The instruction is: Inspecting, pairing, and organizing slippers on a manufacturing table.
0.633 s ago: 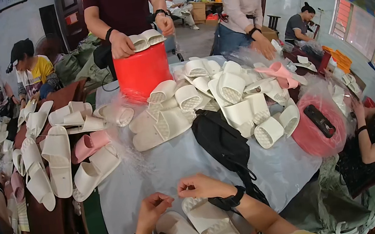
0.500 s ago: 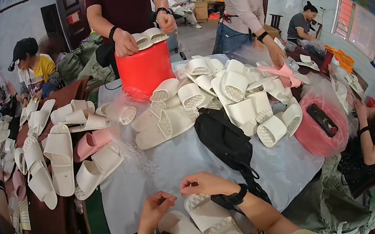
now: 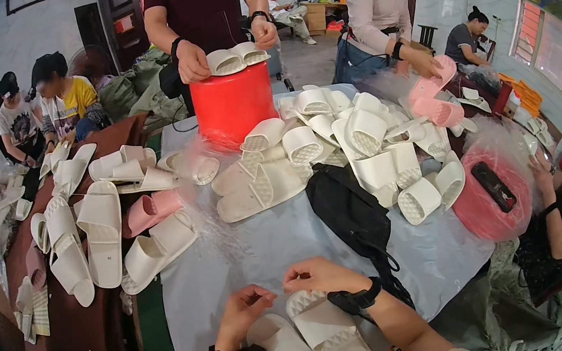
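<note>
Your left hand (image 3: 244, 310) pinches shut just above the left of the two white slippers (image 3: 314, 345), at its toe end. The pair lies side by side at the near edge of the table (image 3: 249, 253), long axes running toward you, ribbed straps up. Your right hand (image 3: 321, 276) curls closed at the right slipper's toe, equally near; whether either grip holds anything, you cannot tell.

hands: left hand (image 3: 243, 310) and right hand (image 3: 322, 277) drifted a touch further apart over the white slippers (image 3: 317, 341)
slippers: slid slightly lower toward the bench edge
person opposite: shifted their pair on the red bucket (image 3: 232, 103)
</note>
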Available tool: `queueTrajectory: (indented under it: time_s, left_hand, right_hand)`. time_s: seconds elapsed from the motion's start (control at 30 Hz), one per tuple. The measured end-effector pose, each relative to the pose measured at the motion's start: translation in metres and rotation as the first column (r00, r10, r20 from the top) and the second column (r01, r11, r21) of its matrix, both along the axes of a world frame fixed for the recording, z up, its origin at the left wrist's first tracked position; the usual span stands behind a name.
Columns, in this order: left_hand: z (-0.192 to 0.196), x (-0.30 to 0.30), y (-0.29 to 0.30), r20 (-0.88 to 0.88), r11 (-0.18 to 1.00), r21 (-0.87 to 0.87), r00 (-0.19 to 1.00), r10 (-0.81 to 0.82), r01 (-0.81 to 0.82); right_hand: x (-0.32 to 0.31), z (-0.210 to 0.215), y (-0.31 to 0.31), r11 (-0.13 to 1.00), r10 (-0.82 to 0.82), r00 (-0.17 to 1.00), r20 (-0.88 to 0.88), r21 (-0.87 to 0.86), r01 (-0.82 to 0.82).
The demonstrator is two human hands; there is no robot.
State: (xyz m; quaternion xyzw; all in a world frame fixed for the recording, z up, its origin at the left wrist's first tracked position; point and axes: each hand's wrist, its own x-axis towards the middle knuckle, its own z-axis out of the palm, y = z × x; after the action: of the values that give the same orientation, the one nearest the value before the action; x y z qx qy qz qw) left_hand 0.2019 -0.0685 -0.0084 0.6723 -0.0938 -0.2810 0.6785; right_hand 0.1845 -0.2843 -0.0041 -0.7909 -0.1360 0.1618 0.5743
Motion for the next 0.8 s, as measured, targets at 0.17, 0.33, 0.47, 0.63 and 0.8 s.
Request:
queueTrajectory:
  time_s: [0.17, 0.33, 0.47, 0.63, 0.8]
  left_hand:
    - [0.002, -0.003, 0.0, 0.02, 0.999, 0.037, 1.0, 0.0, -0.001]
    - [0.001, -0.002, -0.001, 0.105, 0.999, 0.038, 0.994, -0.014, 0.01]
    - [-0.005, 0.002, 0.0, 0.144, 0.999, 0.042, 0.989, -0.033, 0.028]
    - [-0.008, 0.003, -0.001, 0.107, 0.999, -0.029, 0.994, -0.03, 0.033]
    - [-0.006, 0.005, 0.0, 0.085, 0.998, -0.003, 0.994, -0.063, 0.064]
  right_hand:
    - [0.001, -0.003, 0.0, 0.994, 0.004, 0.997, -0.076, 0.113, 0.004]
    - [0.002, -0.003, -0.002, 0.997, -0.045, 0.997, -0.062, 0.054, 0.049]
    - [0.003, -0.007, -0.001, 0.996, -0.032, 0.998, -0.049, 0.082, 0.036]
    - [0.003, -0.005, -0.003, 0.983, -0.105, 0.978, -0.183, 0.132, 0.13]
    - [0.002, 0.001, -0.002, 0.999, 0.024, 0.995, -0.096, 0.044, -0.02]
